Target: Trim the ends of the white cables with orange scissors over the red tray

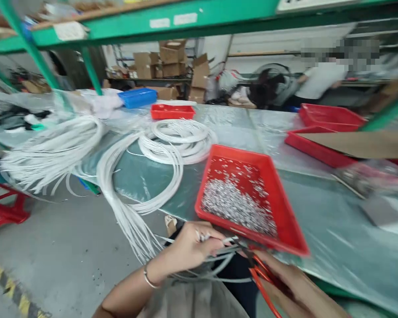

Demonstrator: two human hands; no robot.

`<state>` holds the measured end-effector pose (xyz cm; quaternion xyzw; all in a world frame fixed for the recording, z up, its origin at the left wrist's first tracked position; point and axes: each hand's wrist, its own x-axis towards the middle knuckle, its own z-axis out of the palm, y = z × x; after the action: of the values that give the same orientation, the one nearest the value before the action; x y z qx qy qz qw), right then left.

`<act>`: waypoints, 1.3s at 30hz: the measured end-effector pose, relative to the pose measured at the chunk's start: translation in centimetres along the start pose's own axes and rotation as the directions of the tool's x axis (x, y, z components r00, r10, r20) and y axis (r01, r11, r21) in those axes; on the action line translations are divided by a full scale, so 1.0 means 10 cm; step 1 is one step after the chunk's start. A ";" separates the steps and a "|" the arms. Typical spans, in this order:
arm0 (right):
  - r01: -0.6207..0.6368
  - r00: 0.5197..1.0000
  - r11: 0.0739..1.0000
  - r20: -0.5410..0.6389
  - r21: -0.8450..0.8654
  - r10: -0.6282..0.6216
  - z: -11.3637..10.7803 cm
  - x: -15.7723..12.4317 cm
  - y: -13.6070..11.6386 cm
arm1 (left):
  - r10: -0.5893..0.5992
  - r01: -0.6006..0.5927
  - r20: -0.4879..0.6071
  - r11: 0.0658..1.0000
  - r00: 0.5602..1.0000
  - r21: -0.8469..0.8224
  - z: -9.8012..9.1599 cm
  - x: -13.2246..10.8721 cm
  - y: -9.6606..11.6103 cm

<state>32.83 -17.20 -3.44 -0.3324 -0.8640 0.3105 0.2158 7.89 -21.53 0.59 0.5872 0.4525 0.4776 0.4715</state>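
My left hand (196,244) is closed around the end of a white cable (230,240), with small pale pieces between the fingers. My right hand (285,276) grips orange-handled pliers (260,274), their dark jaws touching or very near the cable end. More white cable lengths hang below my hands, over my lap. Just beyond my hands, a red tray (290,212) holds a heap of small shiny metal pieces (237,207). From my left side, a bundle of white cables (121,212) runs up onto the table.
Coiled white cables (185,137) and another cable bundle (53,148) lie on the green table (325,212). Red bins (330,117) stand at right, a blue bin (137,98) farther back. A green shelf frame (129,26) crosses overhead. A person (321,81) sits beyond, near a fan (268,86).
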 end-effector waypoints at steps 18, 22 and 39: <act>0.028 0.985 0.393 -0.093 0.919 0.146 0.25 0.61 -0.54 | -0.080 0.072 0.251 0.997 0.965 0.042 0.03 0.10 -0.12; -0.050 0.987 0.204 0.017 0.978 0.158 0.35 0.68 -0.52 | 0.108 -0.138 0.148 0.967 0.983 0.212 0.03 0.13 -0.13; 0.046 0.979 0.311 -0.105 0.949 0.173 0.35 0.70 -0.39 | -0.110 0.228 0.354 0.923 0.929 -0.311 0.05 0.28 -0.18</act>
<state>24.26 -15.95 -2.12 -0.2042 -0.4794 0.7331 0.4370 8.59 -18.57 -0.88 0.5247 0.3256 0.4017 0.6763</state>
